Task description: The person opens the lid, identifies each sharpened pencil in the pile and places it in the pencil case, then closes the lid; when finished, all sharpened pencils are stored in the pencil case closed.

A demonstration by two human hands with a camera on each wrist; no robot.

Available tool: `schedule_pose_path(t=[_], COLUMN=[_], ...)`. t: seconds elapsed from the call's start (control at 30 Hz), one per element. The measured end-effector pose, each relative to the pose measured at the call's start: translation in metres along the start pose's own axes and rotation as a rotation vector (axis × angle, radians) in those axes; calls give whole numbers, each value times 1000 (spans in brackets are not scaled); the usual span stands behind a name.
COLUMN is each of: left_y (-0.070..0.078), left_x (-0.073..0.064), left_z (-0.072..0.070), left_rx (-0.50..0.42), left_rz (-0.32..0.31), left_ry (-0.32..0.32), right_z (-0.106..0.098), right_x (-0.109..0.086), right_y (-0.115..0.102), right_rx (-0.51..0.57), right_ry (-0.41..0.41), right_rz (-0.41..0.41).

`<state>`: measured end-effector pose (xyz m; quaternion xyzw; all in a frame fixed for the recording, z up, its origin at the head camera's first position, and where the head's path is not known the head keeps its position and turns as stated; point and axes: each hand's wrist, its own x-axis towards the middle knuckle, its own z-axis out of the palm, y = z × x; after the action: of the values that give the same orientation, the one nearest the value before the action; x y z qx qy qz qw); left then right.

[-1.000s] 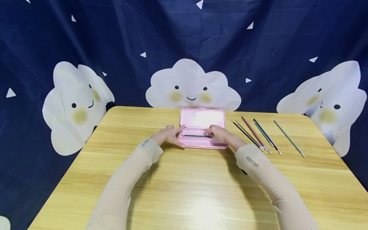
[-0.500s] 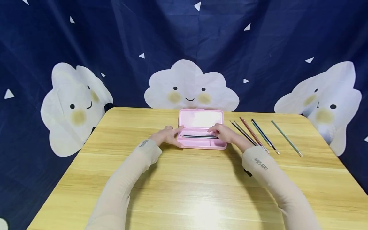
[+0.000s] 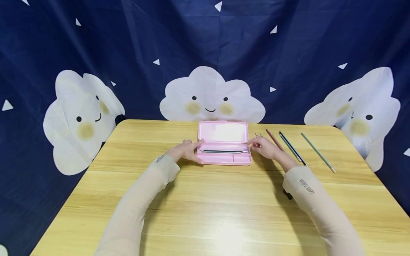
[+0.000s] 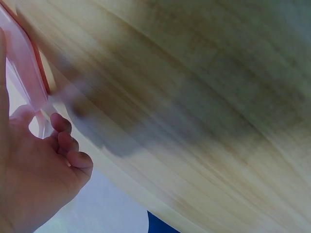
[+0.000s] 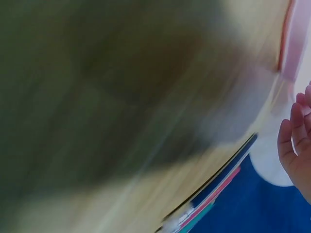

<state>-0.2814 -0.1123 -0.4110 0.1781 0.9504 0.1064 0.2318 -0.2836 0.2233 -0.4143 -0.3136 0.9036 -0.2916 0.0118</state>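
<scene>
Both sleeves (image 3: 137,209) read "LetsSlim". Pink pencil case (image 3: 216,159), open, near mid-far edge of worktop (image 3: 205,202), long axis along that edge; dark pencil (image 3: 221,151) inside, tip leftward. Left hand (image 3: 185,149) grips case's left end; right hand (image 3: 264,147), fingers loosely bent, empty, beside right end. Worktop stretches nearward.

Pencil case (image 3: 223,133) coloured pink; surface (image 3: 198,199) streaked with yellow grain; backdrop (image 3: 179,35) coloured navy, printed with white clouds (image 3: 212,92) and triangles (image 3: 219,6); sleeves (image 3: 131,206) tinted cream, dark-lettered.
</scene>
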Motion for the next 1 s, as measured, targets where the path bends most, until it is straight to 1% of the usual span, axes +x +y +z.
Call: schedule_pose_path(t=[0.2, 0.33, 0.43, 0.53, 0.63, 0.77, 1.0], left_y=[-1, 0, 0, 1, 1, 1, 1], left_x=[0, -1, -1, -2, -3, -3, -3], left_z=[0, 0, 0, 0, 1, 1, -1], left_rx=[-9, -14, -17, -17, -16, -20, -24], left_rz=[3, 5, 5, 2, -4, -3, -5], left_ry=[-5, -1, 2, -3, -5, 3, -2], right_z=[-8, -15, -20, -23, -25, -31, -40], right_x=[-19, -30, -37, -45, -52, -60, -71], right_y=[12, 16, 19, 24, 32, 40, 51], right_rx=[-23, -3, -8, -41, -70, -62, -100], right_ry=[23, 18, 21, 41, 77, 114, 117], right_rz=[32, 76, 119, 140, 135, 152, 221])
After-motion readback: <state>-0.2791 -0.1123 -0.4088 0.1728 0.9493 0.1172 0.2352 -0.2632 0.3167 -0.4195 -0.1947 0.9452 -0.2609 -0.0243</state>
